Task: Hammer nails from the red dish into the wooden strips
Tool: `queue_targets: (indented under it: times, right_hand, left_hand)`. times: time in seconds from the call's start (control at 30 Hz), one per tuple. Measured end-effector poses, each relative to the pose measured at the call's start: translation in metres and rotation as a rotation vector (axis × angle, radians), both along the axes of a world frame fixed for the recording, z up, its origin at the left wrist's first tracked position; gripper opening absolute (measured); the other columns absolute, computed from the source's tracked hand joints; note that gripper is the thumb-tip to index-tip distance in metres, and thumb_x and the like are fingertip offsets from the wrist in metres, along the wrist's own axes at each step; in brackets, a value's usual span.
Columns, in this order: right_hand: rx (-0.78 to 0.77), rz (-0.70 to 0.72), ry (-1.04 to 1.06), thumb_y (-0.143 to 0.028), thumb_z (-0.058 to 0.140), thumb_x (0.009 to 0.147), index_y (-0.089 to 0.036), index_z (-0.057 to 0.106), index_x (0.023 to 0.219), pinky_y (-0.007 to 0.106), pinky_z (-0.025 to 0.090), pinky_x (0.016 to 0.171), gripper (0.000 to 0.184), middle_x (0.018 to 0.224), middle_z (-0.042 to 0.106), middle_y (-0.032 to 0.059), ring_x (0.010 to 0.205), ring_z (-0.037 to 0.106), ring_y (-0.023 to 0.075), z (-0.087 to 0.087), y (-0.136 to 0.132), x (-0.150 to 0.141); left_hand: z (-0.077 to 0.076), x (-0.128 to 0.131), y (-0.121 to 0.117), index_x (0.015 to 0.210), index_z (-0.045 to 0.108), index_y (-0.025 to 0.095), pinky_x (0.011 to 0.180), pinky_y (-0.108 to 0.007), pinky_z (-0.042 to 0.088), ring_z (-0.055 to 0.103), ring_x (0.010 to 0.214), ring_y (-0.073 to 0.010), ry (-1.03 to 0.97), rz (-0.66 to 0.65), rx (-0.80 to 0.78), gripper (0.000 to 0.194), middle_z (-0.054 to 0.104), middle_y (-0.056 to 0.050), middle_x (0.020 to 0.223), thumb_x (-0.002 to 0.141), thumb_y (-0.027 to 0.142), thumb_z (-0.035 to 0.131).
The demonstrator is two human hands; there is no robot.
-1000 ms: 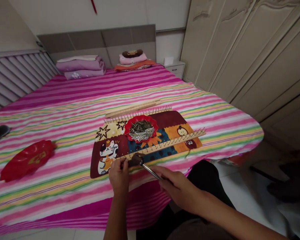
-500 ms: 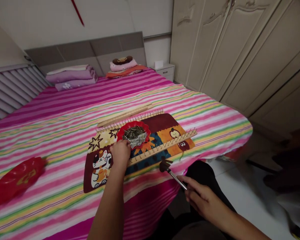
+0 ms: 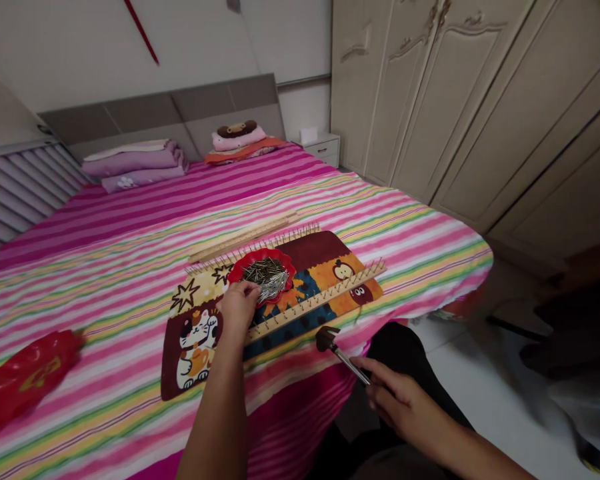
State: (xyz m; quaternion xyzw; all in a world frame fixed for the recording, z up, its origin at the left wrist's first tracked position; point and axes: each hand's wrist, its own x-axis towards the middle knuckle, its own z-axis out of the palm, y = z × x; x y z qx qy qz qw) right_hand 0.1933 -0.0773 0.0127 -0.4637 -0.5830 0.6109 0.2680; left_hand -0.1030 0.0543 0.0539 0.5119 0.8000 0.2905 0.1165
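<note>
A red scalloped bowl (image 3: 291, 265) holds a heap of nails (image 3: 267, 273), some dark and some silvery. At its near left rim is my left hand (image 3: 238, 308), with thumb and fingers pinched together; whatever they hold is too small to make out. My right hand (image 3: 397, 400) grips a hammer (image 3: 351, 363) by its metal handle. The dark hammer head hangs just off the near edge of a patterned mat (image 3: 173, 363). Across the mat lies a wooden strip (image 3: 314, 301) with a row of nails standing in it, between the bowl and the hammer.
Behind the bowl lie another nail-studded strip (image 3: 260, 243) and plain wooden strips (image 3: 245, 238). A red tray (image 3: 27, 380) rests on the striped bedspread (image 3: 115, 360) at left. Folded bedding (image 3: 137, 160) sits by the headboard (image 3: 145, 117). A wardrobe (image 3: 420, 107) stands at right.
The view has shifted slightly, so the scene sits lower and further left. My left hand stays by the bowl's rim, its pinched fingers now showing more clearly. The hammer is still in my right hand.
</note>
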Motion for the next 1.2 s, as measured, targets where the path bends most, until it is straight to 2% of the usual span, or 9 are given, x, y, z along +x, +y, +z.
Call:
queue_targets:
  times: [0.1, 0.17, 0.3, 0.4, 0.5, 0.63, 0.73, 0.97, 1.2]
  right_hand:
    - [0.017, 0.000, -0.001, -0.033, 0.046, 0.086, -0.017, 0.051, 0.132, 0.018, 0.024, 0.039, 0.049, 0.059, 0.038, -0.0057, 0.046, 0.032, 0.0084, 0.001, -0.001, -0.001]
    - [0.018, -0.008, -0.002, -0.033, 0.046, 0.086, -0.017, 0.051, 0.132, 0.019, 0.025, 0.039, 0.049, 0.059, 0.039, -0.0056, 0.046, 0.033, 0.0084, 0.002, -0.002, -0.001]
    - [-0.013, -0.017, -0.001, -0.036, 0.047, 0.086, -0.018, 0.052, 0.131, 0.019, 0.024, 0.039, 0.049, 0.060, 0.039, -0.0056, 0.046, 0.033, 0.0084, 0.006, -0.004, -0.003]
    - [-0.044, -0.016, 0.011, -0.038, 0.048, 0.085, -0.016, 0.052, 0.130, 0.020, 0.024, 0.040, 0.050, 0.060, 0.038, -0.0055, 0.047, 0.033, 0.0088, 0.009, -0.005, -0.005]
    - [-0.052, 0.003, 0.021, -0.036, 0.049, 0.085, -0.017, 0.050, 0.132, 0.020, 0.024, 0.041, 0.050, 0.060, 0.037, -0.0059, 0.048, 0.032, 0.0093, 0.010, -0.006, -0.007]
    - [-0.042, 0.025, 0.020, -0.035, 0.049, 0.085, -0.019, 0.050, 0.132, 0.021, 0.024, 0.043, 0.049, 0.059, 0.036, -0.0065, 0.049, 0.031, 0.0095, 0.008, -0.007, -0.008]
    - [-0.054, 0.010, 0.022, -0.034, 0.049, 0.086, -0.018, 0.048, 0.134, 0.020, 0.023, 0.042, 0.051, 0.060, 0.036, -0.0064, 0.049, 0.031, 0.0092, 0.007, -0.008, -0.007]
    - [-0.081, -0.021, 0.010, -0.038, 0.052, 0.083, -0.018, 0.052, 0.131, 0.019, 0.025, 0.040, 0.052, 0.061, 0.040, -0.0055, 0.048, 0.033, 0.0090, 0.008, -0.009, -0.009]
    - [0.013, 0.075, 0.010, -0.034, 0.048, 0.086, -0.019, 0.051, 0.132, 0.020, 0.025, 0.040, 0.048, 0.060, 0.041, -0.0049, 0.047, 0.033, 0.0091, 0.023, -0.004, -0.023]
  left_hand:
    - [0.005, -0.005, -0.015, 0.074, 0.068, 0.019, 0.070, -0.029, 0.043, 0.057, 0.068, -0.0149, -0.418, 0.018, 0.187, 0.021, 0.065, 0.000, 0.069, 0.063, 0.037, 0.064]
    - [0.009, -0.009, -0.034, 0.079, 0.069, 0.017, 0.070, -0.028, 0.045, 0.057, 0.067, -0.0135, -0.659, 0.063, 0.292, 0.032, 0.066, 0.000, 0.071, 0.056, 0.039, 0.071]
    - [0.011, -0.020, -0.082, 0.087, 0.069, 0.016, 0.069, -0.026, 0.046, 0.058, 0.068, -0.0107, -0.887, 0.231, 0.369, 0.045, 0.068, -0.001, 0.079, 0.047, 0.035, 0.079]
    - [0.002, -0.031, -0.111, 0.080, 0.068, 0.015, 0.066, -0.026, 0.046, 0.057, 0.065, -0.0102, -0.900, 0.358, 0.365, 0.041, 0.066, 0.000, 0.074, 0.044, 0.032, 0.079]
    - [-0.014, -0.039, -0.125, 0.072, 0.065, 0.015, 0.066, -0.027, 0.047, 0.057, 0.064, -0.0117, -0.842, 0.411, 0.382, 0.037, 0.064, 0.000, 0.068, 0.042, 0.033, 0.078]
    - [-0.036, -0.039, -0.127, 0.072, 0.064, 0.017, 0.068, -0.029, 0.048, 0.058, 0.067, -0.0130, -0.709, 0.404, 0.407, 0.034, 0.064, 0.001, 0.068, 0.048, 0.038, 0.073]
    - [-0.046, -0.036, -0.123, 0.074, 0.065, 0.017, 0.071, -0.030, 0.048, 0.059, 0.068, -0.0136, -0.663, 0.428, 0.399, 0.033, 0.065, 0.001, 0.069, 0.051, 0.040, 0.072]
    - [-0.048, -0.031, -0.120, 0.076, 0.065, 0.017, 0.071, -0.030, 0.048, 0.060, 0.070, -0.0148, -0.626, 0.456, 0.408, 0.031, 0.065, 0.000, 0.071, 0.055, 0.040, 0.070]
    - [-0.058, -0.029, -0.123, 0.077, 0.064, 0.018, 0.074, -0.029, 0.048, 0.060, 0.075, -0.0151, -0.595, 0.427, 0.439, 0.029, 0.066, 0.000, 0.075, 0.061, 0.042, 0.067]
